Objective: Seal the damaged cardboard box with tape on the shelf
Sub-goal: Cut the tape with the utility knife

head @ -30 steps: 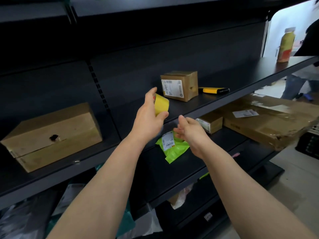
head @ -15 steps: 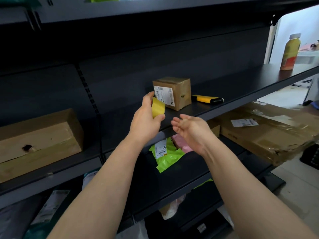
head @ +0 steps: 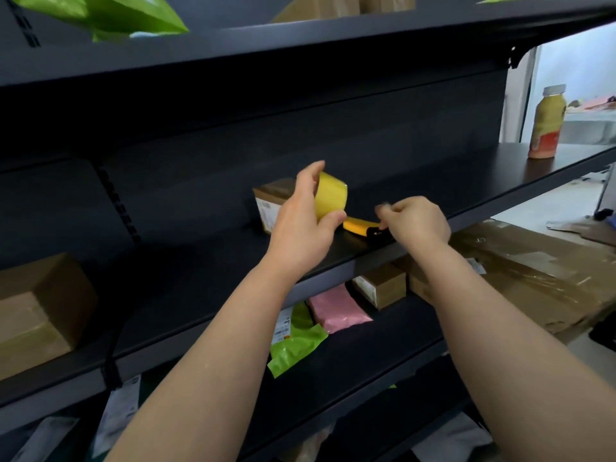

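The left hand grips a yellow tape roll, partly hiding the small cardboard box on the shelf. The right hand curls above a yellow utility knife, its grasp too blurred to tell. A bottle stands far right.

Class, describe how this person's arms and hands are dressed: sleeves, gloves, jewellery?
The left hand and right hand wear no gloves; no ring, watch or wristband is visible. No sleeves show on the left arm or right arm, bare to the frame's edge.
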A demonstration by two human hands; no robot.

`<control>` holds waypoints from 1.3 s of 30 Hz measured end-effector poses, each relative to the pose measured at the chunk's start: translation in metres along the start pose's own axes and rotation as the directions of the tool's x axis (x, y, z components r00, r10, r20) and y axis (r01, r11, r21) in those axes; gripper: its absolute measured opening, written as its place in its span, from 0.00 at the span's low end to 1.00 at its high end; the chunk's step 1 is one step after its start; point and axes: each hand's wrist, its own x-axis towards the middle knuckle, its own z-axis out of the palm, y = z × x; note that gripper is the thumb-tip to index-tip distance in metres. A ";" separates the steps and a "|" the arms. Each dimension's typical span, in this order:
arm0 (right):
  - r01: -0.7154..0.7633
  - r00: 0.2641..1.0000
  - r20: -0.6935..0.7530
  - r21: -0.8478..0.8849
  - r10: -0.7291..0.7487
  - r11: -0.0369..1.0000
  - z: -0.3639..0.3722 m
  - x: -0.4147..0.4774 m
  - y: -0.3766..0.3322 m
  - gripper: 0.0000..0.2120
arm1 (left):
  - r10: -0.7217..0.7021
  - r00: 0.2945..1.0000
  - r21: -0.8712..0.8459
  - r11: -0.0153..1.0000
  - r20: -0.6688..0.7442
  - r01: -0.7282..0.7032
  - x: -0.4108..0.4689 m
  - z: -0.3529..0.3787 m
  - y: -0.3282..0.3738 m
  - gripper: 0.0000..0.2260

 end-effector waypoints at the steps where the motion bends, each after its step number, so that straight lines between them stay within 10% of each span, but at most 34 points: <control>1: -0.017 1.000 0.020 -0.038 0.017 0.999 0.000 0.010 0.003 0.18 | 0.000 1.000 -0.022 1.000 0.009 0.000 0.006 0.006 0.003 0.33; 17: 0.068 0.978 0.201 -0.020 -0.062 0.997 0.011 0.068 0.027 0.17 | -0.111 0.994 -0.040 0.993 0.009 0.111 0.041 0.050 -0.006 0.33; 39: 0.033 0.999 -0.004 0.234 -0.033 0.972 0.027 0.059 0.026 0.06 | -0.127 0.992 -0.107 0.986 0.016 0.128 0.033 0.045 -0.010 0.33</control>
